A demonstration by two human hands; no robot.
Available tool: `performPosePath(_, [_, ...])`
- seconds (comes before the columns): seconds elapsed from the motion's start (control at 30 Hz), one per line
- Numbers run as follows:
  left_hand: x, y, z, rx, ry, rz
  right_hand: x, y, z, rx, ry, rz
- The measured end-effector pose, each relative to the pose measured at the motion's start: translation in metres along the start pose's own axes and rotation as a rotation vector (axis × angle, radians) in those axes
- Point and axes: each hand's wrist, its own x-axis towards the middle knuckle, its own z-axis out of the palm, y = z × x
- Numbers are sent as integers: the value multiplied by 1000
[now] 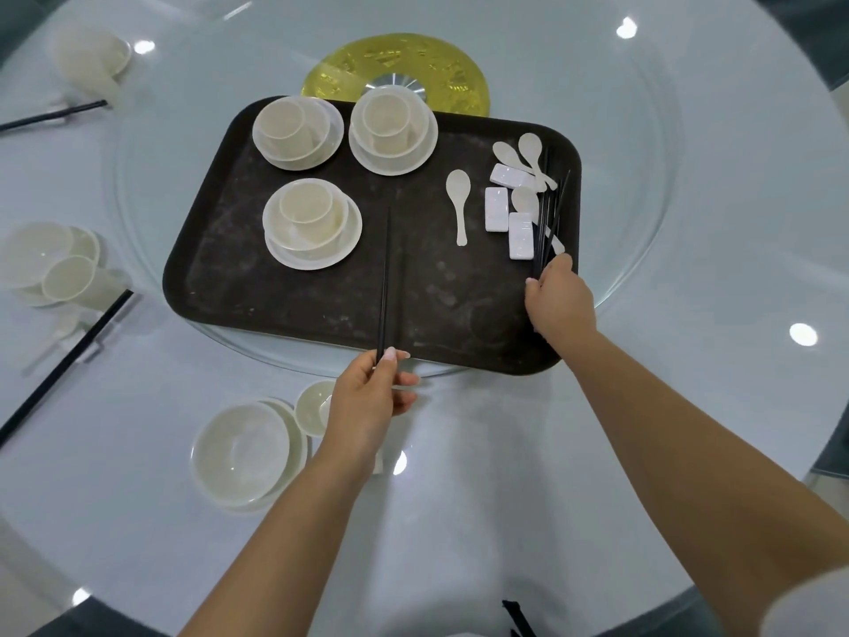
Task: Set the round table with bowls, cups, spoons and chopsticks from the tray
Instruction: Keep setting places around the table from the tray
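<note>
Chopstick step in hand, judged from how things lie.

Nearest you, lower left of frame: a bowl on its plate [248,457] with a small cup [314,406] just beside it, already on the desk [597,452]. No chopsticks or spoon visible at this place yet.

Your left hand [372,397] sits at the near edge of the tray [321,314]. Its thumb and fingers [390,356] pinch the near end of a black chopstick pair [383,278]. Long axis runs almost straight up the frame; the far tips point away from you, toward the nearest stacked bowl set [312,223], and hang over the tray's middle.

Your right hand [558,296] is at the right edge of the tray, fingers curled round the near ends of the chopstick bundle [549,213]. That bundle also runs near-to-far, leaning slightly right at the top, beside the white rests [496,209] and the spoons [459,200].

Next move, as a judgement: bring the left-hand pair back off the tray and lay it beside the near bowl. That calls for a rest from the tray first.

Farther off: two more stacked bowl-and-cup sets [393,131] at the tray's far edge. Left of frame, set places [46,264] already carry chopsticks.
</note>
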Motion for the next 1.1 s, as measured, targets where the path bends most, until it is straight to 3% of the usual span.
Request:
performPosePath(0.23, [-9,-3,-5,-38,10,-4,-10,-6,-3,-103,14,-123])
performPosePath(0.47, [-20,-6,-4,-88,7,-16,-77,-15,3,64,27,-241])
performPosePath(0.73, [-45,-16,-7,-90,-42,-5,-183,-21,19,260,-198,-377])
performPosePath(0.83, [-57,-24,-11,-108,-76,-42,-217,-20,24,254,-329,-477])
performPosePath(1.1, [-76,-38,-41,-271,-120,-133,-247,-32,29,217,-434,-633])
